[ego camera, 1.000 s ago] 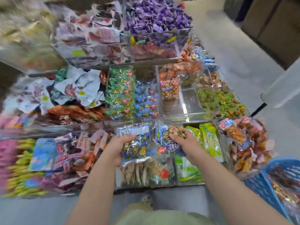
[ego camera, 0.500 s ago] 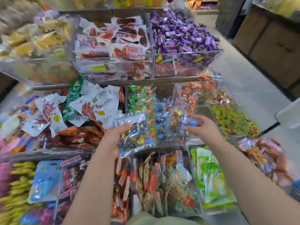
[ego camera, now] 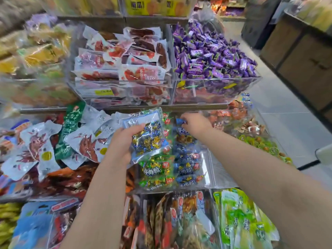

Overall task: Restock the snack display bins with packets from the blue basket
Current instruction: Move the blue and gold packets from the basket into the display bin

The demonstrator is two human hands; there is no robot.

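1. The clear packet (ego camera: pixel 149 135) is a see-through bag with a pale blue printed header and a white label. It is filled with small sweets in shiny blue and gold wrappers.
2. The left hand (ego camera: pixel 122 142) holds it tilted above the green packs (ego camera: pixel 156 168). The bag lies at 1 o'clock from the palm.
3. The left fingers (ego camera: pixel 137 128) are curled round its left edge. The thumb lies across the front just under the header, and the other fingers are hidden behind the bag.
4. The blue packet (ego camera: pixel 185 136) shows blue print over brown snacks. It stands at the back of the clear bin (ego camera: pixel 212 169), at 12 o'clock from the stacked blue packs (ego camera: pixel 186 166).
5. The right hand (ego camera: pixel 196 124) reaches over that bin at 3 o'clock from the clear packet. Its fingers (ego camera: pixel 186 117) are bent down and pinch the blue packet's top edge, so the bag hangs at 7 o'clock below them.
6. Both packets are at the middle shelf, side by side and just apart.
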